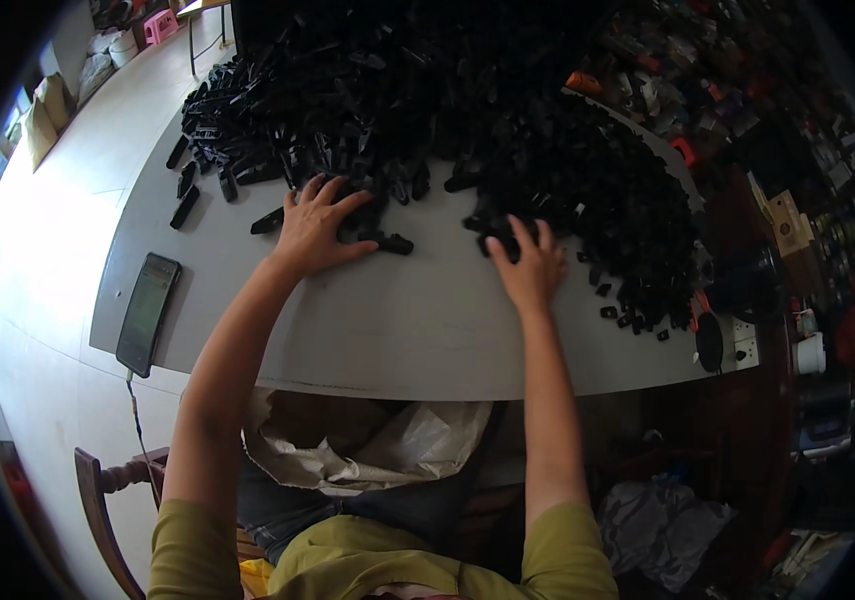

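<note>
A large heap of small black plastic parts [347, 110] covers the far half of the grey table [397, 340]. My left hand [320, 232] has its fingers spread at the heap's near edge. One elongated black part [394, 243] lies by its thumb, and another black piece [267, 221] is just left of the hand. My right hand [527, 262] reaches to the near edge of the right side of the heap, fingers apart and slightly blurred. Dark parts lie under and beside its fingertips; no firm grip on any of them shows.
A phone [149, 312] with a cable lies at the table's left edge. An open sack [347, 465] sits at my lap, below the front edge. A power strip [744, 345] is at the right corner. A wooden chair [97, 490] stands lower left; crowded shelves line the right.
</note>
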Tool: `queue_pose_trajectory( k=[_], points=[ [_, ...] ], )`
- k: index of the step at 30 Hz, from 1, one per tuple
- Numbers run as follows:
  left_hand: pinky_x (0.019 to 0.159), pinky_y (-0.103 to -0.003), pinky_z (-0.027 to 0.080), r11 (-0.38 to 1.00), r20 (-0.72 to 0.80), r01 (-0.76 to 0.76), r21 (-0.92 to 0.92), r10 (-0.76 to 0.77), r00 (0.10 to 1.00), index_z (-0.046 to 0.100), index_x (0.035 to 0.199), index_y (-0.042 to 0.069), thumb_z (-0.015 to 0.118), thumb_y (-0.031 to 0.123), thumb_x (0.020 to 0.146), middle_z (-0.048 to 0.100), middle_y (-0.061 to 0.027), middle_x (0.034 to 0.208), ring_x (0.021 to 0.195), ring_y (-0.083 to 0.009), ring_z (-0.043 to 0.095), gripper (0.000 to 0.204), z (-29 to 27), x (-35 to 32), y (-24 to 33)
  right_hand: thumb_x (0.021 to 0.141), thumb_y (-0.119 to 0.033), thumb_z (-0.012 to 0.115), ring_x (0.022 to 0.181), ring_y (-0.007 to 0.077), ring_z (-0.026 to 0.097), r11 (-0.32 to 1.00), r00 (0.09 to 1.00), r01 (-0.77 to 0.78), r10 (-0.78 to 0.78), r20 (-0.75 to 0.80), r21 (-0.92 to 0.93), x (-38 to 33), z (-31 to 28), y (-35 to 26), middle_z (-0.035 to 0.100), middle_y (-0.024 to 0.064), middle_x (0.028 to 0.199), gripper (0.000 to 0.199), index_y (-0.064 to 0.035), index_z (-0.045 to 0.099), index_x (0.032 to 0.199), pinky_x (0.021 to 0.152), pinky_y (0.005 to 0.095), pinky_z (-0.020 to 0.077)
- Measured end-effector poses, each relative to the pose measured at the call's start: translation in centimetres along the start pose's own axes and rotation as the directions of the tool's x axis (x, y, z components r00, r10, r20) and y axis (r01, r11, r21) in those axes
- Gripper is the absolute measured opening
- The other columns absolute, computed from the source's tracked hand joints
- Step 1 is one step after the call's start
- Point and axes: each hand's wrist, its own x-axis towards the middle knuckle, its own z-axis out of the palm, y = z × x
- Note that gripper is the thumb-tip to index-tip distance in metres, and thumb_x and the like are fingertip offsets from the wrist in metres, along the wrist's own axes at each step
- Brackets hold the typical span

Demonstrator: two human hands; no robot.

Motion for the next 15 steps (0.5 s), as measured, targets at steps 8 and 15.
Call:
queue_pose_trajectory(
  k=[8, 15],
  points=[
    [0.106, -0.055, 0.024, 0.982, 0.001, -0.180, -0.060, 0.180, 0.984, 0.054, 0.132, 0.027, 0.073, 0.050, 0.069, 0.042, -0.0117, 0.142, 0.137, -0.0351, 0.030, 0.070, -1.3, -5.4, -0.6, 0.085, -0.051, 0.063, 0.126, 0.0346, 0.042, 0.968, 0.982, 0.188, -0.189, -0.011, 0.165, -3.5, 2.0, -10.4, 0.043, 0.0087, 0.141, 0.049, -0.0271, 0.059, 0.128, 0.100, 0.0575, 0.0309],
    [0.100, -0.044, 0.035, 0.943, -0.226, -0.325, -0.077, 0.301, 0.926, 0.058, 0.125, 0.015, 0.073, 0.039, 0.074, 0.050, -0.0109, 0.129, 0.123, -0.0316, 0.043, 0.059, -2.1, -10.0, 1.0, 0.093, -0.017, 0.057, 0.101, 0.0265, 0.059, 0.866, 0.848, 0.435, -0.302, -0.435, 0.248, -2.6, -1.7, -9.4, 0.063, 0.0118, 0.105, 0.022, -0.0024, 0.066, 0.107, 0.090, 0.0363, 0.0456]
  ],
)
